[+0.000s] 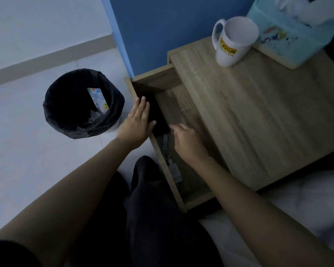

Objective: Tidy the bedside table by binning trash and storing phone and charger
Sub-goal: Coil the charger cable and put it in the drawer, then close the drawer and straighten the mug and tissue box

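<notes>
Standing open, bedside table drawer.

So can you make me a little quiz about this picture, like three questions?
1. True or false: the drawer is open.
2. Where is the phone? A) on the tabletop B) in the drawer C) in the bin
3. Fill in: the white mug stands beside the ____ box.

Key: 1 true. 2 B, next to the left hand. 3 tissue.
</notes>
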